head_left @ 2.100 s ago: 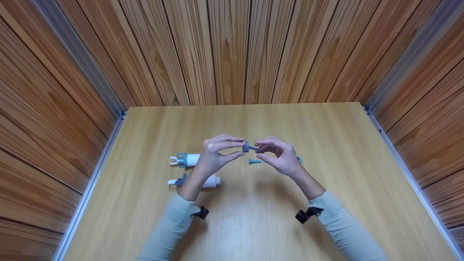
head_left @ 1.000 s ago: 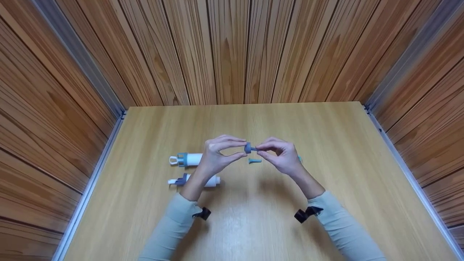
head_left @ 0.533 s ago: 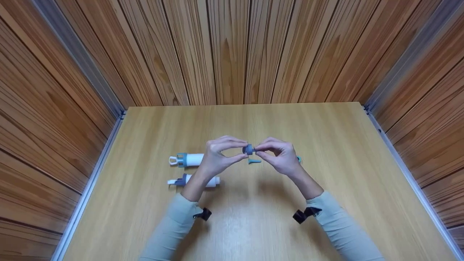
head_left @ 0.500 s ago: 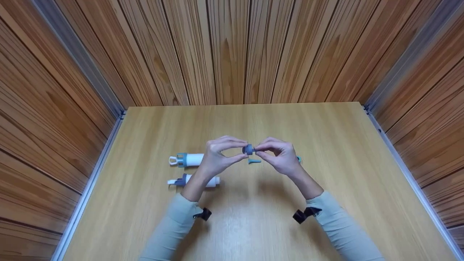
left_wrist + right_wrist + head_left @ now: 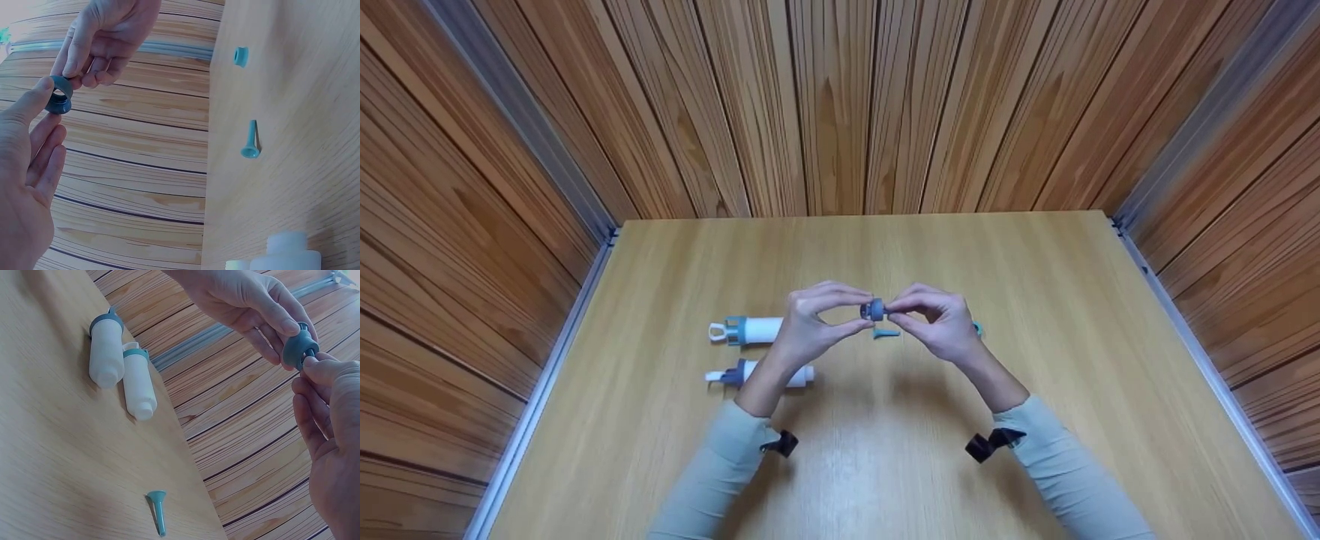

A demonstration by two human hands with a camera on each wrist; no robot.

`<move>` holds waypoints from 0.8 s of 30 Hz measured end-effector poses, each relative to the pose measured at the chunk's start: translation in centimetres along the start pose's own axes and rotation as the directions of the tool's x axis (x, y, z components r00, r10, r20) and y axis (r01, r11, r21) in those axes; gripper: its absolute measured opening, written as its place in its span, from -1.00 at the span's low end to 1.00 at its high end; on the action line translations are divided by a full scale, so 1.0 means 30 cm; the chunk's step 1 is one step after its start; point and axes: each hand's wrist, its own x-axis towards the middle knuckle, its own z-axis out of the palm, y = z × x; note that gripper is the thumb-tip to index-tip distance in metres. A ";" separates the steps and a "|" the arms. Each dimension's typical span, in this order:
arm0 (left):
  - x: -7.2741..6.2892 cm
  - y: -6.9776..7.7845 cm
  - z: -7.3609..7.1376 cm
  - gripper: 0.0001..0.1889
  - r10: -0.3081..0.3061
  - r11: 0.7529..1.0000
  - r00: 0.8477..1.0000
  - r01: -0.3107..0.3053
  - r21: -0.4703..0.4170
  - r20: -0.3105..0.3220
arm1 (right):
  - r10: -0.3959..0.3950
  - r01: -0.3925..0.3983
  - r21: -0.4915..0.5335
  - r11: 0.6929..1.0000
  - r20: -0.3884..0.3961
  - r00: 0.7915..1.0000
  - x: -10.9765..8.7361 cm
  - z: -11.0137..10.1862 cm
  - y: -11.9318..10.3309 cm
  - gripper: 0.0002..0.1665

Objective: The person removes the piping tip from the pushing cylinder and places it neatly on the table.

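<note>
Above the table, my left hand (image 5: 825,315) pinches a blue-grey screw cap (image 5: 873,309) between thumb and fingertips. On its right side, my right hand (image 5: 934,315) pinches a slim nozzle (image 5: 310,352) of the same colour, which meets the cap; how deep it sits is hidden by the fingers. In the left wrist view the ring-shaped cap shows its hollow opening. Below the hands, a teal funnel-shaped nozzle (image 5: 886,334) lies on the table. A teal cap (image 5: 241,57) lies farther right, mostly behind my right hand in the head view.
Two white bottles lie on the table at the left, the far one (image 5: 763,330) with a teal collar and the near one (image 5: 799,376) with a blue-grey collar. My left forearm passes over them. Wood-panelled walls (image 5: 840,112) enclose the table (image 5: 855,480).
The right hand has come closer to the left, and less of the slim nozzle shows between them. The cap has turned so that its open left end shows more.
</note>
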 end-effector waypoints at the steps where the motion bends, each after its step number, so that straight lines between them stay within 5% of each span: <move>1: 0.000 0.001 0.000 -0.69 -0.001 1.000 1.000 0.001 -0.003 -0.001 | 0.000 0.000 0.002 1.000 0.000 1.000 0.000 0.000 0.000 -0.84; 24: 0.021 0.018 -0.001 -0.69 -0.023 1.000 1.000 0.023 0.010 -0.017 | 0.018 -0.018 0.001 1.000 -0.001 1.000 -0.006 -0.015 0.001 -0.57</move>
